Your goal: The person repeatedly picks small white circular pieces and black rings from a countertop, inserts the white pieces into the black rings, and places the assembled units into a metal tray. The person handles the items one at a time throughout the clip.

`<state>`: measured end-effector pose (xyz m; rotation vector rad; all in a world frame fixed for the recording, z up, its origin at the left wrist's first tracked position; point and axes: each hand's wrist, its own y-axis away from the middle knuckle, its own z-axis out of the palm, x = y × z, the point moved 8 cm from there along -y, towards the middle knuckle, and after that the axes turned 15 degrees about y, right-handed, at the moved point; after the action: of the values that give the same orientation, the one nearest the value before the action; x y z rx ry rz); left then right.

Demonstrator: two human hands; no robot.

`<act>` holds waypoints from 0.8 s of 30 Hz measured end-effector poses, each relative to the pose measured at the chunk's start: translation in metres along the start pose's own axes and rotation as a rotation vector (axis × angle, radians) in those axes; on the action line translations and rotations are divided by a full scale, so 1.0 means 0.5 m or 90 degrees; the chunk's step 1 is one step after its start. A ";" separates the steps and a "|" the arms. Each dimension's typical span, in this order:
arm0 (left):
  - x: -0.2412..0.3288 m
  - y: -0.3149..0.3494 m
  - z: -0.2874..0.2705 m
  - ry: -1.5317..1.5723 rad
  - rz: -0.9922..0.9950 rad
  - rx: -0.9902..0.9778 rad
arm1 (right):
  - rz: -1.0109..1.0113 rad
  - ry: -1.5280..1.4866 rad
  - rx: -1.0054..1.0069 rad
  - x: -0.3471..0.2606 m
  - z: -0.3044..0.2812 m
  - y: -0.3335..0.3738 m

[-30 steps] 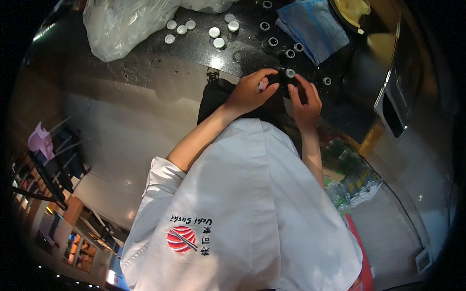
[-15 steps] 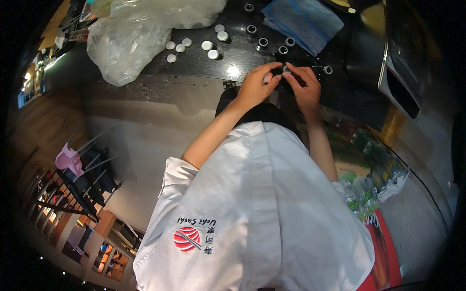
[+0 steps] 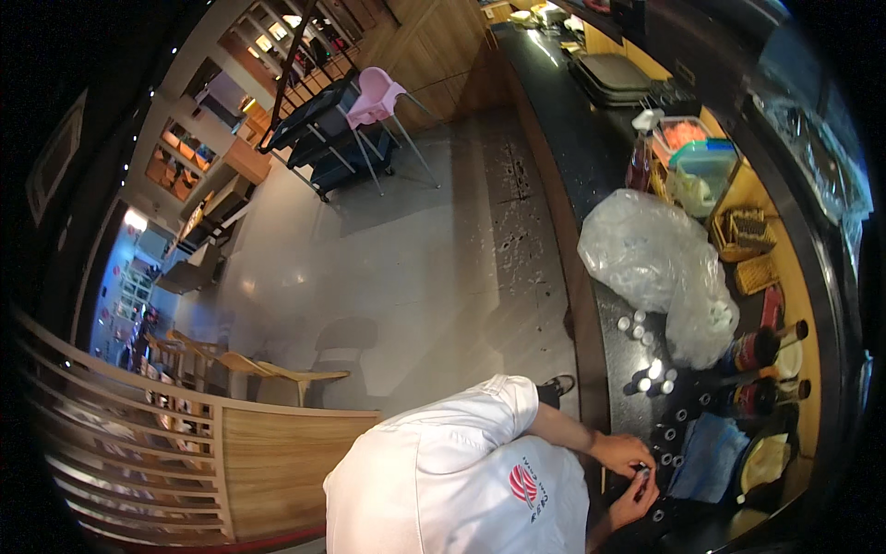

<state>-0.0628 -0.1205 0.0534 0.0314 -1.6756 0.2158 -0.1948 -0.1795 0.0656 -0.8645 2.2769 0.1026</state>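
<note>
At the counter's near edge my left hand [image 3: 623, 452] and my right hand [image 3: 635, 501] meet at the fingertips, both closed around one small dark round piece [image 3: 643, 469]. Fingers cover most of it, so its exact kind is unclear. Several similar small round pieces with dark centres [image 3: 670, 434] stand beside the hands. A folded blue cloth [image 3: 709, 456] lies just beyond them. Farther along are several white round caps [image 3: 668, 381], some in a loose group close to a large clear plastic bag [image 3: 646, 245].
The black counter [image 3: 591, 148] runs away along the right. On it are a spray bottle [image 3: 641, 152], food tubs [image 3: 701, 166], dark trays [image 3: 611, 78], wicker baskets [image 3: 743, 231] and dark bottles [image 3: 752, 351]. A pink high chair [image 3: 374, 97] stands by a black cart [image 3: 341, 157].
The view has swung left, bringing more of the room and counter into sight. My hands remain together at the fingertips around the small dark piece.
</note>
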 end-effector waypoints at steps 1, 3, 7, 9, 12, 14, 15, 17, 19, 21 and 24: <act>-0.006 -0.008 -0.001 -0.008 0.002 0.014 | 0.018 0.003 0.000 -0.014 -0.007 -0.007; -0.016 -0.022 -0.007 -0.009 0.002 0.028 | 0.018 0.017 -0.009 -0.021 -0.012 -0.027; -0.025 -0.032 -0.011 -0.005 0.010 0.038 | 0.004 0.007 -0.039 -0.033 -0.024 -0.045; -0.024 -0.031 -0.012 -0.013 0.024 0.043 | -0.009 0.011 -0.066 -0.044 -0.029 -0.049; -0.035 -0.028 -0.013 -0.018 0.034 0.042 | -0.006 0.036 -0.108 -0.055 -0.033 -0.055; -0.056 -0.030 -0.009 -0.015 0.023 0.033 | -0.027 0.056 -0.121 -0.070 -0.039 -0.062; -0.052 -0.029 -0.008 -0.008 0.015 0.027 | -0.052 0.066 -0.120 -0.081 -0.045 -0.065; -0.036 -0.029 -0.015 0.007 -0.001 0.015 | -0.102 0.076 -0.110 -0.089 -0.051 -0.068; -0.029 -0.028 -0.019 0.020 0.008 0.011 | -0.152 0.073 -0.091 -0.098 -0.055 -0.071; -0.029 -0.028 -0.017 0.019 0.021 0.013 | -0.126 0.088 -0.134 -0.096 -0.052 -0.074; -0.030 -0.029 -0.015 0.000 0.044 0.014 | -0.107 0.103 -0.176 -0.111 -0.059 -0.079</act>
<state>-0.0517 -0.1349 0.0412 -0.0099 -1.6756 0.2870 -0.1578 -0.1881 0.1293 -1.2451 2.3627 0.2862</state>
